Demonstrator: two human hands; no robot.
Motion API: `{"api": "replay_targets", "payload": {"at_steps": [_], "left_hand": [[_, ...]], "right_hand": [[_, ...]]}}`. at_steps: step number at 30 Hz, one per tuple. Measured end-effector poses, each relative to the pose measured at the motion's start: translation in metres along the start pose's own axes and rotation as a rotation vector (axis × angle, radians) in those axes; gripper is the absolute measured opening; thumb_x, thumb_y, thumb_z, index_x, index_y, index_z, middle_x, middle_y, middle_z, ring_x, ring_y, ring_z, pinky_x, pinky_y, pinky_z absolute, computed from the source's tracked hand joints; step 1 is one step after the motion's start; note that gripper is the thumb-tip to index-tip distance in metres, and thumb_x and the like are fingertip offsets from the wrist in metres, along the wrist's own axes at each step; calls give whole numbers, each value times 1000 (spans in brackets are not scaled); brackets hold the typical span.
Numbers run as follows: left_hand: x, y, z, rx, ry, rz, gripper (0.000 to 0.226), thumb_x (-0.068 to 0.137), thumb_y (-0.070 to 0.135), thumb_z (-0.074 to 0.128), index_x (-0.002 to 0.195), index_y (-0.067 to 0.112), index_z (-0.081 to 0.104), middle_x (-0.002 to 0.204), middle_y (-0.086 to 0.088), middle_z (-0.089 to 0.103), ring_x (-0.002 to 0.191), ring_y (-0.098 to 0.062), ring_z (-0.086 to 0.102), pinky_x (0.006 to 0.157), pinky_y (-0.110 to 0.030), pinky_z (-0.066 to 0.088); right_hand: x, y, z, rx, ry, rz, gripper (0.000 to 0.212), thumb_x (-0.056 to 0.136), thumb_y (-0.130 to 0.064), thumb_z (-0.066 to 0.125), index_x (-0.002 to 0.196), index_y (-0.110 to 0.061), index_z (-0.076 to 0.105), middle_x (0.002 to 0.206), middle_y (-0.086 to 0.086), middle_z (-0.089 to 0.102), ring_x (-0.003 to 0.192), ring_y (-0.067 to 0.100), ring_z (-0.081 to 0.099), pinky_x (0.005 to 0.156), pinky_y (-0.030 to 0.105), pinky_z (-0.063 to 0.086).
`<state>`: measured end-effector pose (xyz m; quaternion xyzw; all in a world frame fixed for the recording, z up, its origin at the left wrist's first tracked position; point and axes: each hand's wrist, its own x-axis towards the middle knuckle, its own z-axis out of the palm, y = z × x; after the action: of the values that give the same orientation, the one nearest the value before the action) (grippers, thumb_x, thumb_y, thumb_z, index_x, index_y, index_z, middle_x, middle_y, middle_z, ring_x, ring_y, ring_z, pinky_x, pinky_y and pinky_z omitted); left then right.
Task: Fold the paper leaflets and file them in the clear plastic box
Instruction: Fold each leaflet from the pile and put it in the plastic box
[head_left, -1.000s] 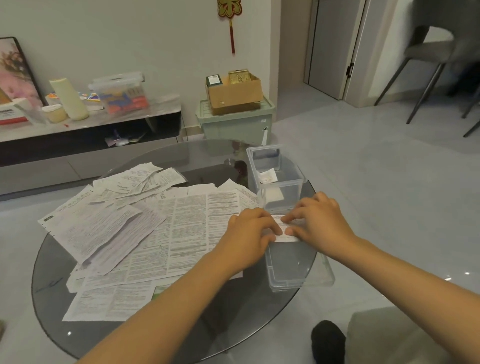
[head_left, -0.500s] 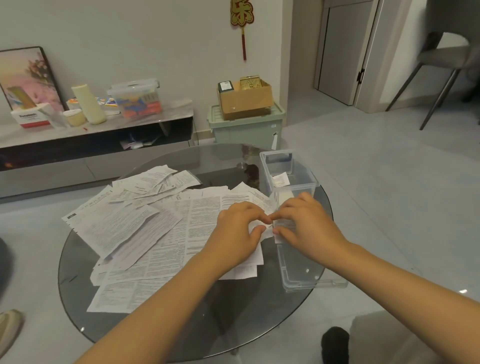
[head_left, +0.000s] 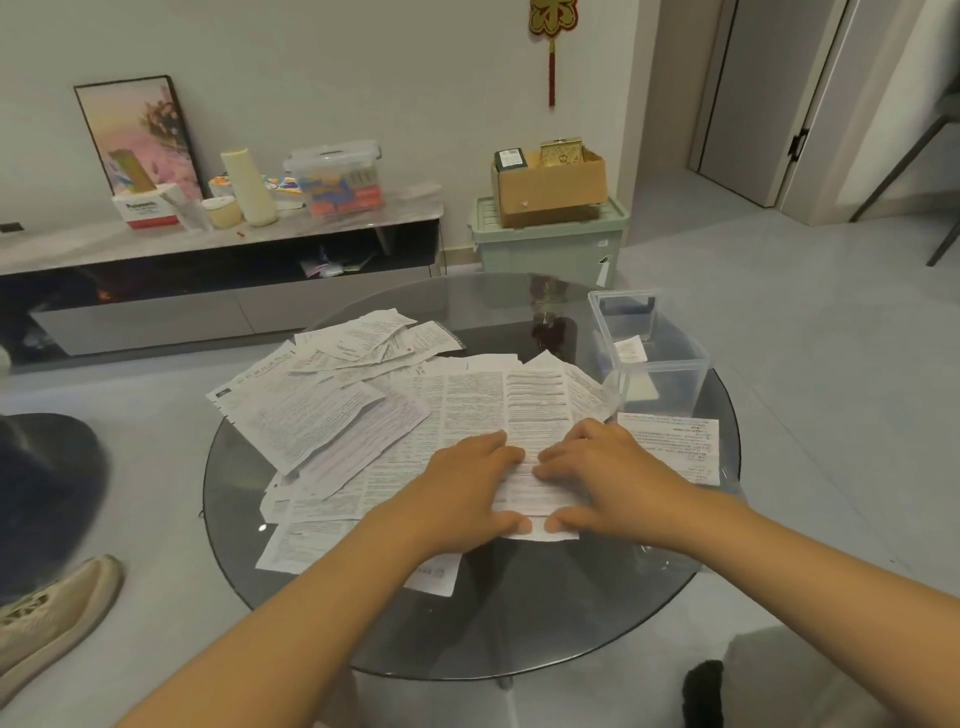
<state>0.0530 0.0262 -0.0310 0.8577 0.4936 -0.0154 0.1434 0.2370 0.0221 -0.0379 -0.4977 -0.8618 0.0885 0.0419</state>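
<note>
My left hand (head_left: 467, 488) and my right hand (head_left: 610, 475) lie side by side on a white printed leaflet (head_left: 530, 486) at the near right of the paper pile. The fingers press flat on the sheet, and both thumbs rest at its near edge. The clear plastic box (head_left: 675, 371) stands open at the table's far right, beyond my right hand. A small folded leaflet (head_left: 631, 349) lies inside it. Another leaflet (head_left: 672, 441) lies flat just right of my right hand. Several unfolded leaflets (head_left: 337, 415) are spread across the table's left and middle.
The round dark glass table (head_left: 519, 623) carries everything. On the floor at left are a beige shoe (head_left: 52, 608) and a dark shape. Behind the table stand a green storage bin (head_left: 545, 249) with a cardboard box on it and a low bench with clutter.
Both hands were pinching a small folded strip over the box lid. They now lie flat on a wider leaflet on the pile, slightly nearer and to the left. A flat leaflet shows at right.
</note>
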Motion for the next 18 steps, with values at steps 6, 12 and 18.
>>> {"api": "replay_targets", "payload": {"at_steps": [6,12,18], "left_hand": [[-2,-3,-1,-79,75,18,43,89,43,57,128,25,52,129,8,53,118,-11,48,96,-28,41],[-12,5,-2,-200,151,25,24,93,32,50,108,21,66,102,7,65,95,-13,59,84,-33,49],[-22,5,-17,-486,126,-112,27,95,34,50,80,20,67,65,8,55,61,-8,48,58,-20,36]], "right_hand": [[-1,3,4,29,84,-3,35,88,-48,51,122,-40,58,116,-10,62,107,14,49,92,29,38],[-5,-3,-6,67,203,-64,28,92,-43,47,99,-28,70,95,-10,68,91,11,56,83,30,45],[-3,-4,-20,262,244,46,23,80,-41,67,101,-31,65,103,-11,65,99,9,54,87,28,44]]}}
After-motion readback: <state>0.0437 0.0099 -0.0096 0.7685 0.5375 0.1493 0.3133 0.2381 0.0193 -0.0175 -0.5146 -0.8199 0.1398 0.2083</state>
